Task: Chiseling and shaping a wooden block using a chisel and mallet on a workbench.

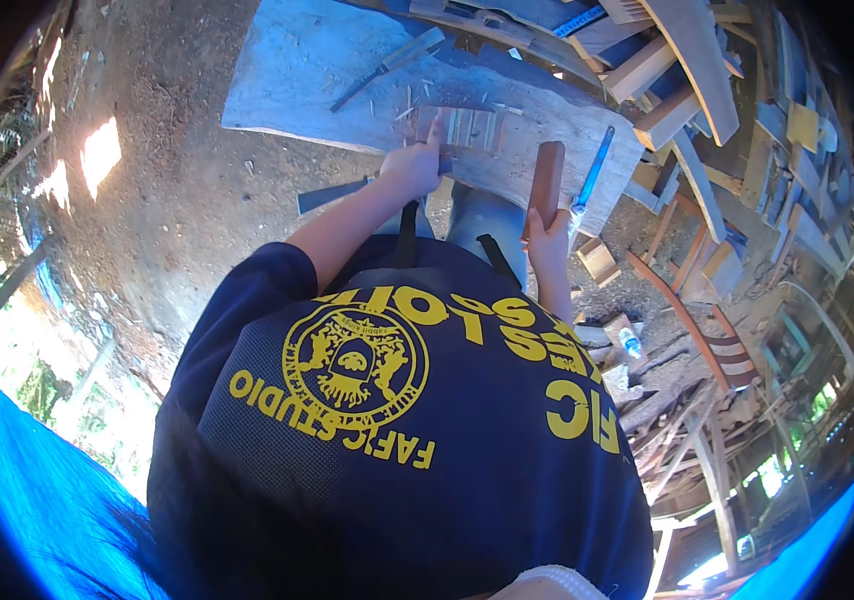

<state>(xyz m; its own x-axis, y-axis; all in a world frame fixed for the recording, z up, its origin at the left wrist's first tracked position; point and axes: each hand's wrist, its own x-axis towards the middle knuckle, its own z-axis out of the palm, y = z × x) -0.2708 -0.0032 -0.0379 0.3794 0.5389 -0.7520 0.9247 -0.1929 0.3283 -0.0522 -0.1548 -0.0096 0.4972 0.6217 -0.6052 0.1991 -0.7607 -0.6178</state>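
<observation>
A small wooden block with pale and dark stripes across it (469, 130) lies on a broad, rough plank bench (317, 75). At its left end is my left hand (413, 168), the index finger stretched along the block and the other fingers curled against its near side. My right hand (547, 238) is wrapped around the lower end of a reddish-brown wooden bar (548, 172), held upright at the near right edge of the bench. Just right of it lies a long, thin blue tool (599, 165), whose kind I cannot make out.
A long, narrow tool (387, 68) lies among shavings on the bench's left part. Another flat, dark strip (332, 196) sticks out below the near edge. Stacked timber (662, 95) crowds the far right. A small wood block (599, 262) and curved red-brown pieces (682, 310) lie on the right.
</observation>
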